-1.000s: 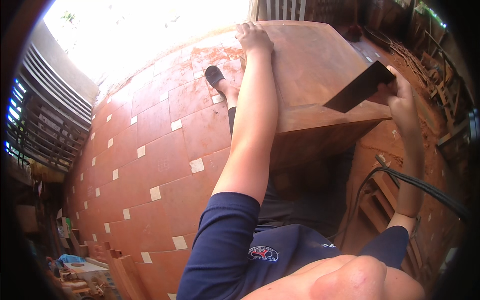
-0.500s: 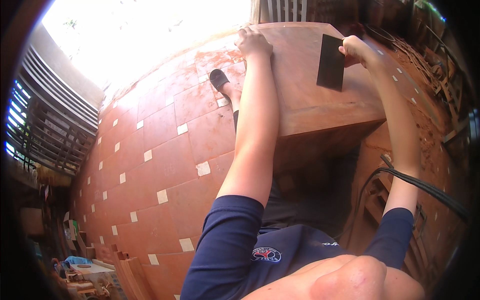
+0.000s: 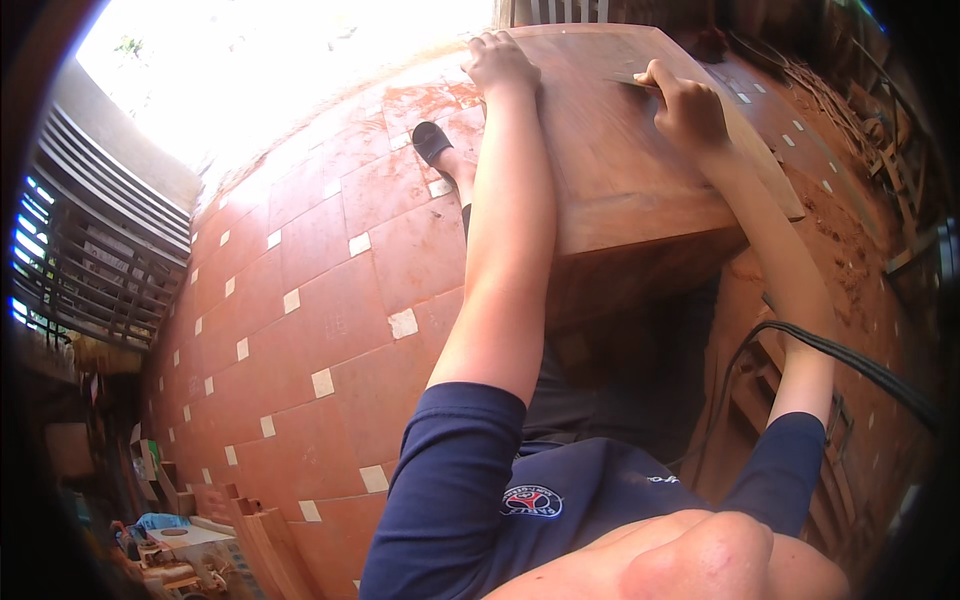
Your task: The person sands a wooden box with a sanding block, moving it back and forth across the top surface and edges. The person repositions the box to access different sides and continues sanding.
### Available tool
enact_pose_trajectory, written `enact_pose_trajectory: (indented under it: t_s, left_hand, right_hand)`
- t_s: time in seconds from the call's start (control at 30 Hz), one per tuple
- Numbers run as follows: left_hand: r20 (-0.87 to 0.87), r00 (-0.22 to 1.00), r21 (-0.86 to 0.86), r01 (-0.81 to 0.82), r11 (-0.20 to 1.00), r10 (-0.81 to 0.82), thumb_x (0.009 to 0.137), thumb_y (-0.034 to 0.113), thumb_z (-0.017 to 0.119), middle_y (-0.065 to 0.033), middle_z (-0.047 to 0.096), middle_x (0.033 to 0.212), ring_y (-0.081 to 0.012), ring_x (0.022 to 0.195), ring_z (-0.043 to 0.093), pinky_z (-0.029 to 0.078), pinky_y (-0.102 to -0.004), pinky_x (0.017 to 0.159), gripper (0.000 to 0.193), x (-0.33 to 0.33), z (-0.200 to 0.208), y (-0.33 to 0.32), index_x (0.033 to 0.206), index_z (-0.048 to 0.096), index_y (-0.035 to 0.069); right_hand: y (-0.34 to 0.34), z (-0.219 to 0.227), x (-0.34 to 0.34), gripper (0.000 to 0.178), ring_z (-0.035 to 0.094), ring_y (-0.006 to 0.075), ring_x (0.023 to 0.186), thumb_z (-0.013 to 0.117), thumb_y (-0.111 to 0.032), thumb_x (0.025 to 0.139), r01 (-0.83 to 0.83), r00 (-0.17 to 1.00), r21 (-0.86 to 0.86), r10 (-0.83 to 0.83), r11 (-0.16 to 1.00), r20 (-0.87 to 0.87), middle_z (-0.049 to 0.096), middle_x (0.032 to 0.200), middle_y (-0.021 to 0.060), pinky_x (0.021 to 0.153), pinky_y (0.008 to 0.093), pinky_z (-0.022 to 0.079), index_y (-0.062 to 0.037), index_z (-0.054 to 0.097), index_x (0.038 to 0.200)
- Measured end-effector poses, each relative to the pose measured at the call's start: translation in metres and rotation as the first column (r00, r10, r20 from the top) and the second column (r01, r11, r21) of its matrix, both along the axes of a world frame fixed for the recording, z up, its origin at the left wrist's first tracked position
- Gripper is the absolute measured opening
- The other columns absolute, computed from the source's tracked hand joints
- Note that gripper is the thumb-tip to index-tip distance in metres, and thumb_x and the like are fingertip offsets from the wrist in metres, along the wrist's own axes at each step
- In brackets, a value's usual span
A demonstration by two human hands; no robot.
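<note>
1. Your right fingers [image 3: 655,72] are closed in a pinch on a thin dark sheet [image 3: 638,83], which shows nearly edge-on and partly blurred, over the far half of the wood. Whether it touches the surface, you cannot tell from this view.
2. Under your right hand [image 3: 692,112], the brown wooden panel [image 3: 605,160] stretches away in front of you.
3. Your left hand [image 3: 503,70] rests at its far left edge, fingers bent; how firmly they grip cannot be told.
4. Farther off, a pale slatted frame [image 3: 565,12] stands behind the panel's far end.
</note>
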State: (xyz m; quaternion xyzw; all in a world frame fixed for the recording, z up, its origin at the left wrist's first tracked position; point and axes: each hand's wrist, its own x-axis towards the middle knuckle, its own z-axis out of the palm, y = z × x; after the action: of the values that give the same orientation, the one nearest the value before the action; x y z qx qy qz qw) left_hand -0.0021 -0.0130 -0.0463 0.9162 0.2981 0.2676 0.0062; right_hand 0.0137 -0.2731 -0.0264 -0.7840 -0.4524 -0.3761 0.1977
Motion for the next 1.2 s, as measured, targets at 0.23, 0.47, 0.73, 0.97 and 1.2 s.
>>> enact_pose_trajectory:
  t_s: [0.23, 0.47, 0.73, 0.97, 1.2]
  left_hand:
    - [0.070, 0.998, -0.006, 0.004, 1.000, -0.004, 0.090, 0.034, 0.064, -0.0135, 0.057, 0.139, -0.0263, 0.137, 0.048, 0.057, -0.0430, 0.098, 0.058, -0.003, -0.004, 0.011, 0.139, 0.050, 0.005]
    - [0.127, 0.991, 0.040, 0.044, 0.998, -0.048, 0.090, 0.033, 0.063, -0.0141, 0.058, 0.138, -0.0270, 0.137, 0.049, 0.057, -0.0432, 0.098, 0.057, 0.005, -0.013, 0.010, 0.138, 0.050, 0.005]
    - [0.077, 0.994, -0.042, 0.080, 0.996, -0.077, 0.089, 0.031, 0.065, -0.0176, 0.054, 0.145, -0.0349, 0.144, 0.041, 0.055, -0.0401, 0.103, 0.061, 0.001, -0.006, 0.009, 0.141, 0.049, 0.004]
    - [0.049, 0.997, -0.024, 0.053, 0.998, -0.052, 0.091, 0.032, 0.062, -0.0139, 0.058, 0.139, -0.0262, 0.137, 0.050, 0.057, -0.0415, 0.100, 0.056, 0.003, -0.003, -0.002, 0.140, 0.050, 0.005]
    - [0.022, 0.999, -0.033, -0.031, 0.999, 0.032, 0.089, 0.028, 0.063, -0.0148, 0.052, 0.149, -0.0316, 0.146, 0.039, 0.057, -0.0382, 0.101, 0.060, -0.024, -0.001, 0.038, 0.143, 0.049, 0.006]
  right_hand:
    - [-0.020, 0.000, -0.061, 0.031, 0.068, 0.0389, 0.073, 0.055, 0.006, 0.073, -0.162, 0.982, -0.155, 0.144, 0.975, -0.121, 0.069, 0.074, 0.0176, 0.065, 0.0478, 0.052, -0.0079, 0.062, 0.100]
    - [-0.077, 0.072, -0.118, 0.019, 0.068, 0.0228, 0.069, 0.060, 0.011, 0.083, -0.487, 0.765, -0.050, 0.397, 0.872, -0.507, 0.072, 0.079, 0.0153, 0.066, 0.0346, 0.052, -0.0043, 0.060, 0.094]
    - [-0.080, 0.060, -0.080, 0.013, 0.054, 0.0045, 0.070, 0.064, 0.004, 0.094, -0.361, 0.634, 0.432, 0.558, 0.826, -0.536, 0.062, 0.076, -0.0017, 0.064, 0.0221, 0.043, -0.0047, 0.055, 0.092]
    - [-0.035, 0.017, -0.023, 0.011, 0.072, 0.0198, 0.073, 0.063, 0.009, 0.088, -0.113, 0.958, 0.286, 0.181, 0.951, -0.222, 0.074, 0.082, 0.0134, 0.066, 0.0292, 0.050, -0.0011, 0.059, 0.092]
    - [-0.004, 0.012, -0.066, 0.012, 0.074, 0.0239, 0.072, 0.061, 0.010, 0.087, -0.339, 0.900, 0.202, 0.379, 0.919, -0.215, 0.075, 0.081, 0.0132, 0.066, 0.0299, 0.052, -0.0005, 0.057, 0.091]
